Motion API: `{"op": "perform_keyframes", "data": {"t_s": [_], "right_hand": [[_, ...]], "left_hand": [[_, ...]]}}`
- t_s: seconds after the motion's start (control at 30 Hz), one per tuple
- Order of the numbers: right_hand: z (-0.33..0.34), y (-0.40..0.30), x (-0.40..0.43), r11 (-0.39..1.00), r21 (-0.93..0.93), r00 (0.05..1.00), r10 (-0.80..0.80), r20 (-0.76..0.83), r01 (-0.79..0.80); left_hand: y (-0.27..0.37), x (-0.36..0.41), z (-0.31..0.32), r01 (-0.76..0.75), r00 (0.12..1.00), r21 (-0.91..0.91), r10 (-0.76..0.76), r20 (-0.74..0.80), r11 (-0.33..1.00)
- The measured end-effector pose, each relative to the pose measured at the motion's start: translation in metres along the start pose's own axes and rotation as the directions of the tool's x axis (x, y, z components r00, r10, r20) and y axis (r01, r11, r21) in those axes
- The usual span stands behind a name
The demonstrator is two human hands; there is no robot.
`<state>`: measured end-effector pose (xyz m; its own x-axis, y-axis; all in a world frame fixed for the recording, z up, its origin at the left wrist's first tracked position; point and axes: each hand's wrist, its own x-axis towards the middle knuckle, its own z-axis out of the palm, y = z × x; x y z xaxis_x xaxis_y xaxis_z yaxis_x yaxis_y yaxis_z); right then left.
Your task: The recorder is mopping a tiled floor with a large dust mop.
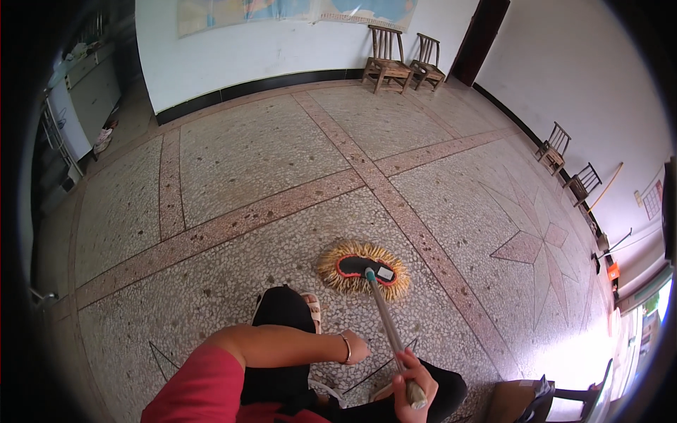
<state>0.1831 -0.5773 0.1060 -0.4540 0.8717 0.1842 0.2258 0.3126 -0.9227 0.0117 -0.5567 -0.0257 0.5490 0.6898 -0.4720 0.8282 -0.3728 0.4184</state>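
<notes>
A mop (pixel 344 251) with an oval head and a yellow-and-white fringe lies flat on the terrazzo floor (pixel 254 158) in front of my feet. Its long metal handle (pixel 389 325) slopes up towards me, and my right hand (pixel 415 380) is closed around it near the top end. My left hand (pixel 358 347), with a bracelet at the wrist, hangs to the left of the handle, apart from it. Its fingers look curled, but whether they hold anything is hidden. A sandal (pixel 313 312) shows beside my black-clad knee.
Two wooden chairs (pixel 389 66) stand against the far wall, and smaller chairs (pixel 552 150) line the right wall. A cardboard box (pixel 510 402) is close at my lower right. A cabinet (pixel 95 87) and shoes (pixel 104 138) are at the left. Long-handled tools (pixel 605 187) lean at the right.
</notes>
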Motion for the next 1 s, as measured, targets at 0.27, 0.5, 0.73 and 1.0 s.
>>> {"op": "perform_keyframes", "data": {"t_s": [0.27, 0.5, 0.73, 1.0], "right_hand": [[0.059, 0.055, 0.057, 0.991, 0.037, 0.988, -0.121, -0.099, 0.125], [0.04, 0.05, 0.008, 0.992, 0.023, 0.992, -0.126, 0.006, 0.126], [0.036, 0.013, -0.016, 0.988, 0.017, 0.961, -0.153, 0.232, 0.153], [0.101, 0.086, 0.076, 0.958, -0.01, 0.936, -0.277, 0.216, 0.285]], "left_hand": [[0.03, 0.01, 0.006, 0.002, 0.999, -0.058, -0.004, -0.037, 0.998], [0.029, -0.005, 0.025, -0.044, 0.988, 0.119, 0.026, 0.149, 0.992], [0.003, -0.006, 0.047, -0.033, 0.982, 0.165, 0.001, 0.19, 0.986], [-0.021, 0.064, 0.116, 0.154, 0.972, -0.064, -0.163, -0.168, 0.986]]}}
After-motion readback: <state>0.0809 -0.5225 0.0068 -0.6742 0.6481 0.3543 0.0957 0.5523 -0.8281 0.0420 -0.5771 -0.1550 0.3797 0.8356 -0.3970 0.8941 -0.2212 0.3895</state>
